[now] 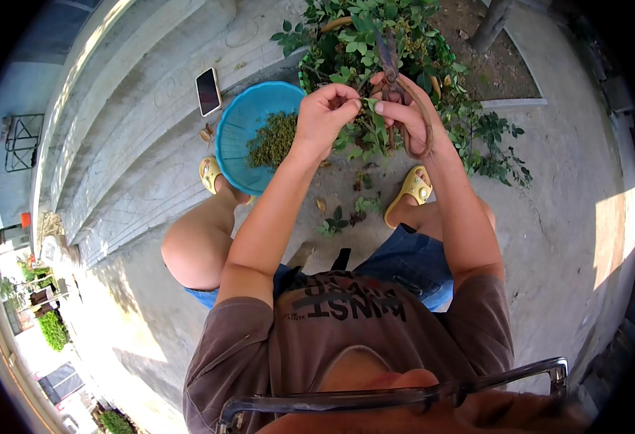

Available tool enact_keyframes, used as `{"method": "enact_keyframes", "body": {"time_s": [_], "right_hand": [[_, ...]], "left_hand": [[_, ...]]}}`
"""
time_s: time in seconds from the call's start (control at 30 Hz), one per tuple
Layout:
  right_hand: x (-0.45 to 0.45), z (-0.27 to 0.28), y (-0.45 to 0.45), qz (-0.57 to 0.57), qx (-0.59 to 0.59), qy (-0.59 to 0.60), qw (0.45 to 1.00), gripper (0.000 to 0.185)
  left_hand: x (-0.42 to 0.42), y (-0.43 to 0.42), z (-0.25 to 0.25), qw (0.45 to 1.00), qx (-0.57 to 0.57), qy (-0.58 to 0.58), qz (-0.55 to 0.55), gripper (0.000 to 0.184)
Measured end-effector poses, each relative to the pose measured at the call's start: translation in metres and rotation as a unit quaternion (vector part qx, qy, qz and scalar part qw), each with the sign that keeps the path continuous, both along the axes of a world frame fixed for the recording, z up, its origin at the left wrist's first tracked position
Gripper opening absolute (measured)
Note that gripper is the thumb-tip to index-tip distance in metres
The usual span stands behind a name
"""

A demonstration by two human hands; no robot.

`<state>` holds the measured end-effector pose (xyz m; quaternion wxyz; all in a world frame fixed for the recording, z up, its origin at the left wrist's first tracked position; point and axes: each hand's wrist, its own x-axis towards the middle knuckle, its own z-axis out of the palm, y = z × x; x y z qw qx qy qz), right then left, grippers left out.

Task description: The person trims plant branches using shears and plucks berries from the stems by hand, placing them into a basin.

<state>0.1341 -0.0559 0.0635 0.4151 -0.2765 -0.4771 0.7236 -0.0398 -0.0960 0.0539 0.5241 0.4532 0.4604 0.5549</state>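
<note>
The left hand (327, 119) is pinched narrow, thumb and fingertips together on the thin end of a green sprig (372, 108). The right hand (406, 116) is partly curled: its thumb presses the same sprig, while its fingers hold the scissors (390, 69), one brown handle looping around the outer side of the hand and the blades pointing away from the body. How far the blades are parted, I cannot tell.

The sprig is above the near edge of the leafy branches (357, 54), just beside the right rim of the basin (239, 137). In the basin, small green clusters (274, 141) lie heaped toward its right wall, its left side bare. The phone (207, 92) lies past the basin's far left rim, apart from it. Loose leaves (334, 222) lie on the ground (317, 252) between the sandals (413, 189).
</note>
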Motion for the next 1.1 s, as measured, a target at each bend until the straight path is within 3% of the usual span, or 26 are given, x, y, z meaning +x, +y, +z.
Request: {"method": "enact_keyframes", "body": {"time_s": [0.1,0.2,0.33,0.4,0.43,0.57,0.6,0.67,0.7,0.73,0.77,0.83,0.9,0.97,1.03,1.07,1.1], "right_hand": [[0.001,0.0,0.001,-0.001,0.01,-0.037,0.999,0.04],[0.004,0.002,0.0,-0.002,0.02,-0.051,0.998,0.04],[0.012,0.005,0.001,0.046,0.047,-0.067,0.996,0.042],[0.018,0.008,-0.003,0.124,0.079,-0.118,0.982,0.047],[0.02,0.015,-0.009,0.168,0.085,-0.127,0.974,0.039],[0.015,0.001,-0.022,0.227,0.093,-0.163,0.956,0.038],[0.014,-0.003,-0.023,0.239,0.112,-0.164,0.951,0.038],[0.014,-0.006,-0.026,0.215,0.091,-0.165,0.958,0.038],[0.014,-0.007,-0.028,0.192,0.073,-0.166,0.964,0.039],[0.013,-0.002,-0.029,0.148,0.056,-0.198,0.967,0.039],[0.013,-0.005,-0.028,0.1,0.091,-0.192,0.972,0.036],[0.013,0.001,-0.029,-0.004,0.077,-0.146,0.986,0.033],[0.008,0.021,-0.033,-0.112,0.006,-0.078,0.991,0.032],[0.006,0.025,-0.031,-0.141,0.029,0.014,0.99,0.037],[0.02,0.012,-0.026,-0.124,0.052,-0.031,0.99,0.035],[0.022,0.01,-0.025,-0.123,0.026,-0.007,0.992,0.036],[0.024,0.008,-0.023,-0.124,0.002,0.017,0.992,0.037]], "left_hand": [[-0.007,0.001,-0.002,0.999,-0.036,-0.035,-0.012,0.004],[-0.03,0.006,-0.002,0.982,-0.091,-0.163,-0.009,0.004],[-0.066,0.002,-0.005,0.979,-0.087,-0.182,0.019,0.003],[-0.097,-0.002,-0.022,0.991,-0.064,-0.074,0.094,0.005],[-0.116,-0.005,-0.04,0.985,-0.077,0.029,0.149,0.006],[-0.184,-0.026,-0.125,0.874,-0.134,0.414,0.214,0.019],[-0.189,-0.036,-0.135,0.874,-0.14,0.414,0.21,0.019],[-0.197,-0.045,-0.155,0.761,-0.117,0.616,0.168,0.024],[-0.193,-0.049,-0.154,0.762,-0.122,0.614,0.165,0.024],[-0.184,-0.053,-0.145,0.872,-0.247,0.418,0.055,0.024],[-0.173,-0.057,-0.135,0.914,-0.353,0.189,-0.057,0.024],[-0.137,-0.058,-0.117,0.859,-0.387,0.144,-0.303,0.021],[-0.097,-0.06,-0.151,0.814,-0.403,0.14,-0.395,0.024],[-0.056,-0.065,-0.199,0.769,-0.403,0.212,-0.449,0.021],[-0.033,-0.063,-0.259,0.773,-0.359,0.31,-0.421,0.022],[-0.026,-0.065,-0.29,0.772,-0.363,0.306,-0.422,0.022],[-0.02,-0.064,-0.32,0.808,-0.31,0.379,-0.328,0.023]]}}
